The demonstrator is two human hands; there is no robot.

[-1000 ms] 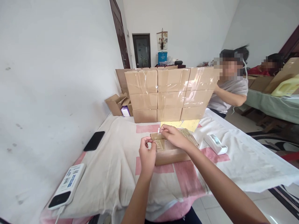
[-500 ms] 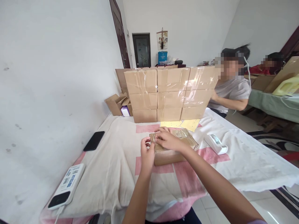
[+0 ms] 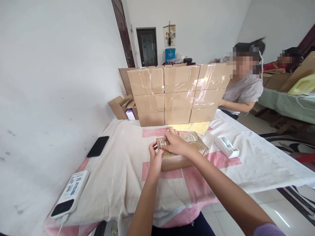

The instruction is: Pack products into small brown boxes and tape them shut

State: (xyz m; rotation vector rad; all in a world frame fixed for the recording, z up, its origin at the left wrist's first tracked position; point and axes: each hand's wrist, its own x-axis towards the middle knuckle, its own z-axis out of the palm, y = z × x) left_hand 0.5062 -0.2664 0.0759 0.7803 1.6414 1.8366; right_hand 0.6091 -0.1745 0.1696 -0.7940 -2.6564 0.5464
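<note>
A small cardboard box (image 3: pixel 177 162) with clear tape over its top lies flat in front of me on the cloth. At its left end my left hand (image 3: pixel 155 159) has its fingers curled round the edge, thumb near the taped corner. My right hand (image 3: pixel 176 144) reaches over the top, its bent fingers gripping the far left part of the box and the thumb on the tape. The right hand covers part of the box's top. Beyond the box are pale yellow sheets (image 3: pixel 199 127), and to the right a white tape dispenser (image 3: pixel 226 147).
Taped cartons (image 3: pixel 177 101) form a wall at the table's back, with an open carton (image 3: pixel 118 107) to their left. A black phone (image 3: pixel 98 146) and a white power strip (image 3: pixel 71 193) lie left. A person (image 3: pixel 242 91) sits behind the cartons at right; another person (image 3: pixel 280 64) is farther back.
My right fingers have shifted slightly toward the box's far edge, while the left hand keeps its place at the left end. The view has tilted down a little. The box stays put.
</note>
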